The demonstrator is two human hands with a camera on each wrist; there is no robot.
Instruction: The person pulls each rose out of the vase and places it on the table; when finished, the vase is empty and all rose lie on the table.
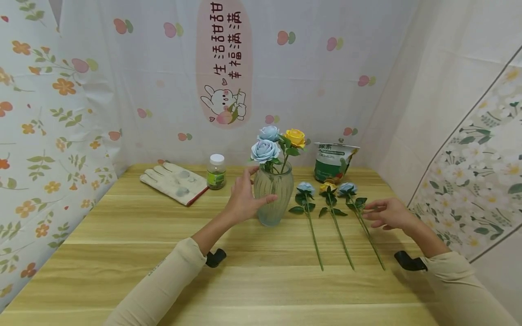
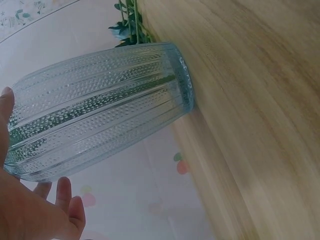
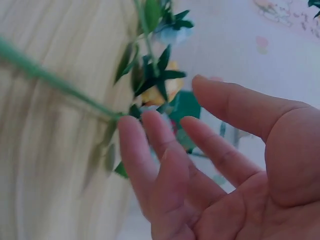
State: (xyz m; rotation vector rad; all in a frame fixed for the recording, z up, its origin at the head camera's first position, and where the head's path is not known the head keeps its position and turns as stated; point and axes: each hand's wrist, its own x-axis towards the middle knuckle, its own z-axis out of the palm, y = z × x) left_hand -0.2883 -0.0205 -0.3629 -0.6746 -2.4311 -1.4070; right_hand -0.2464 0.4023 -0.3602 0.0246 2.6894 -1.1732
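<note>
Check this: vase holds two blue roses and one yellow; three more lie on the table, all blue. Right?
Not all blue: the head view shows the middle rose on the table is yellow; the left rose and right rose are blue.

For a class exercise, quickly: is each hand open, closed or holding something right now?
Left hand: holding the glass vase around its upper part.
Right hand: open, at the rightmost blue rose, not gripping it.

Bag (image 1: pixel 327 169): “尿素”; curtain (image 1: pixel 303 86): “生活”
</note>
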